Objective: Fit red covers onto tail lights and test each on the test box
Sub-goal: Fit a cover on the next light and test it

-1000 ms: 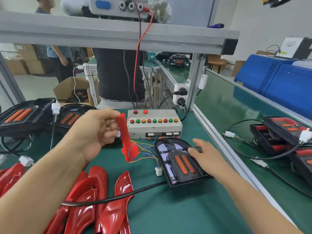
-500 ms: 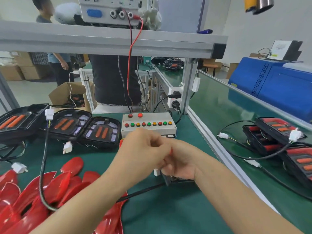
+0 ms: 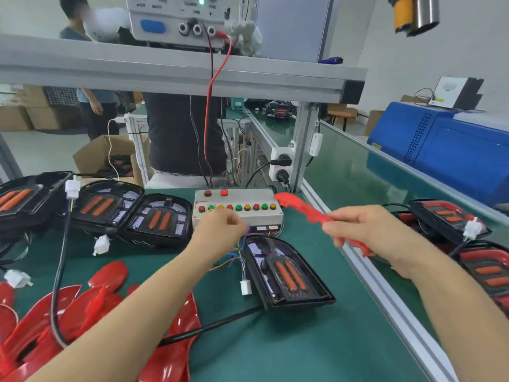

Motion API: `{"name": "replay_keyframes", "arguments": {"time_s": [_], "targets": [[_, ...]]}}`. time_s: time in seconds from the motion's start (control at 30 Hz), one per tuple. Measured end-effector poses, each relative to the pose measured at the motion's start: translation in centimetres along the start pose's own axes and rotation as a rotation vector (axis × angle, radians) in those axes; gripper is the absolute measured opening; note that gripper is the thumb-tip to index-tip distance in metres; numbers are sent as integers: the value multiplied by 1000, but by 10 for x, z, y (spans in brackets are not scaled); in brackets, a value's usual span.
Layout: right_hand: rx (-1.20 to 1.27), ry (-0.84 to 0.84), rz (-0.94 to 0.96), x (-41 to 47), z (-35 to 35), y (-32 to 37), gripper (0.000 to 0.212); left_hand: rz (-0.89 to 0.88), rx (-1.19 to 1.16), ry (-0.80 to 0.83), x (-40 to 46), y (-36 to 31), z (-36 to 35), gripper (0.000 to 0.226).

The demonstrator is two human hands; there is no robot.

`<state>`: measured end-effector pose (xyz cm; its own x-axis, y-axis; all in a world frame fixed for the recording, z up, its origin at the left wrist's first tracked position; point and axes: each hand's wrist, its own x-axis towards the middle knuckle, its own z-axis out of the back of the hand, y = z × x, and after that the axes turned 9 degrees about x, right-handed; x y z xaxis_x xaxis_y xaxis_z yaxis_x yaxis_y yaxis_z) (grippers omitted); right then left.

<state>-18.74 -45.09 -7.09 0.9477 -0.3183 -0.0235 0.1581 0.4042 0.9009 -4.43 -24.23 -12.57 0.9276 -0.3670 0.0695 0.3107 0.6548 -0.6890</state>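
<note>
Where the left hand (image 3: 220,230) held it, the right hand (image 3: 366,232) now grips the red cover (image 3: 305,209).

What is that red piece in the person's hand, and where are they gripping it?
The right hand holds a red cover around its lower middle. The left hand looks curled, holding nothing visible.

The scene is bright and evenly lit, with only faint, soft shadows on the green bench (image 3: 275,354). Glare streaks the glossy red covers (image 3: 170,351) left of the test box (image 3: 238,216). The right hand (image 3: 366,235) and its red cover (image 3: 305,209) are smeared by motion blur. Straight frame rails bow toward the edges, a wide-angle distortion.
</note>
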Motion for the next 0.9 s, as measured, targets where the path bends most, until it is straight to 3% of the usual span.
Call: {"name": "replay_keyframes", "arguments": {"time_s": [0.07, 0.1, 0.17, 0.2, 0.23, 0.3, 0.4, 0.43, 0.53, 0.63, 0.8, 0.9], "targets": [[-137, -254, 39, 2, -3, -24, 4, -3, 160, -265, 3, -2, 1, 12], [-230, -300, 37, 2, -7, -35, 3, -17, 120, -443, 3, -4, 6, 20], [-325, -263, 15, 1, -19, -51, 5, -213, -92, -773, -1, -10, 17, 25], [-352, -233, -3, 2, -26, -57, 10, -343, -136, -829, -3, -16, 19, 23], [-382, -217, -16, 3, -32, -62, 15, -468, -116, -793, -5, -23, 17, 20], [-450, -207, -10, 8, -45, -67, 22, -544, 31, -515, -8, -33, -1, 15], [-493, -215, 46, 10, -61, -69, 28, -181, 398, -48, 4, -20, -31, 22], [-488, -207, 73, 9, -64, -70, 28, -44, 421, 66, 7, -13, -35, 23], [-454, -187, 128, 6, -68, -70, 24, 254, -21, 286, 16, 4, -42, 11], [-483, -188, 152, 3, -70, -68, 26, 406, -447, 350, 24, 10, -43, 16], [-507, -207, 185, -5, -71, -58, 25, 504, -676, 431, 21, 10, -36, 22], [-505, -209, 224, -10, -75, -52, 24, 542, -780, 458, 18, 4, -31, 13]]}}
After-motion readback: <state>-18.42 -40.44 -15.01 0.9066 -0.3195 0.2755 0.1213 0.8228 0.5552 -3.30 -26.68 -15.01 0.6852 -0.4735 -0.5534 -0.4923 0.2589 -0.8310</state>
